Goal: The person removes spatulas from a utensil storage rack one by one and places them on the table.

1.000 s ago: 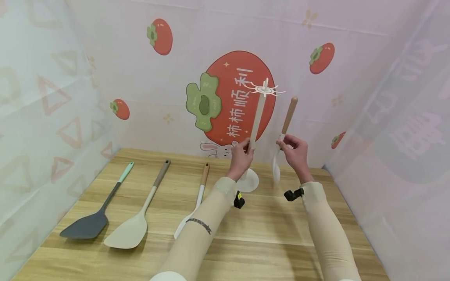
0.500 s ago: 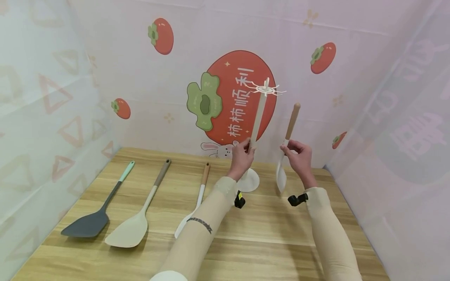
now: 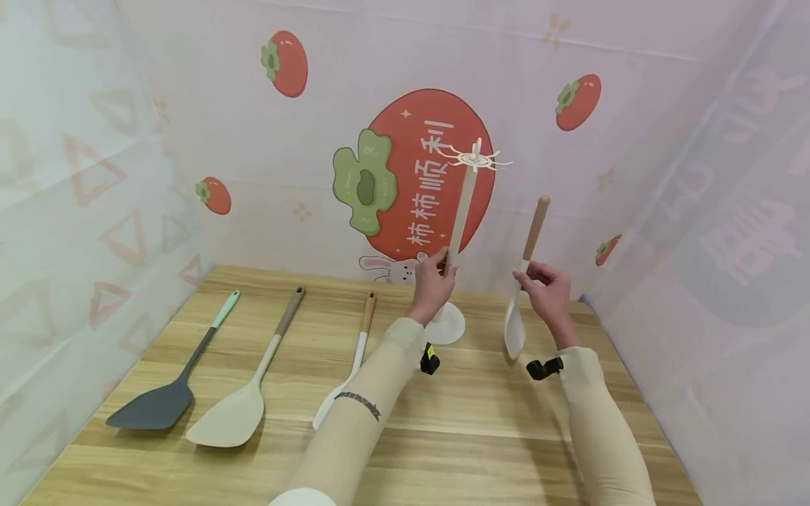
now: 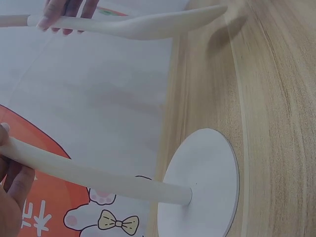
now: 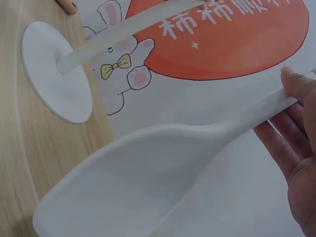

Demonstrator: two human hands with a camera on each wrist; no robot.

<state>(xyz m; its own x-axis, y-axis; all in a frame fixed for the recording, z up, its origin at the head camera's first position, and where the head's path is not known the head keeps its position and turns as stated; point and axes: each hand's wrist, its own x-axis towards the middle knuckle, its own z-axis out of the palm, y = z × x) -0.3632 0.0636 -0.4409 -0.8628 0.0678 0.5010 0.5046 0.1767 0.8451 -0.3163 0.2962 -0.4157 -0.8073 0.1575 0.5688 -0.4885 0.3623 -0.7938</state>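
Note:
A white utensil stand [image 3: 465, 207] rises from a round base [image 4: 207, 168] on the table and carries a ring of hooks [image 3: 476, 160] at its top. My left hand [image 3: 432, 287] grips its pole a little above the base. To the right of the stand, my right hand [image 3: 549, 295] pinches a large white spoon [image 5: 133, 173] at its neck, just below the wooden handle [image 3: 536, 228]. The spoon is held nearly upright, handle up, its bowl close over the tabletop and casting a shadow in the left wrist view. Nothing hangs on the hooks.
On the left of the wooden table [image 3: 468, 464] lie a dark grey spatula [image 3: 158, 406] with a mint handle and a beige spatula [image 3: 234, 414]. A white utensil [image 3: 361, 351] with a wooden handle lies partly behind my left forearm. Fabric walls [image 3: 253, 140] enclose the table.
My right hand has lowered the spoon and moved it to the right, away from the stand. The left hand stays on the pole.

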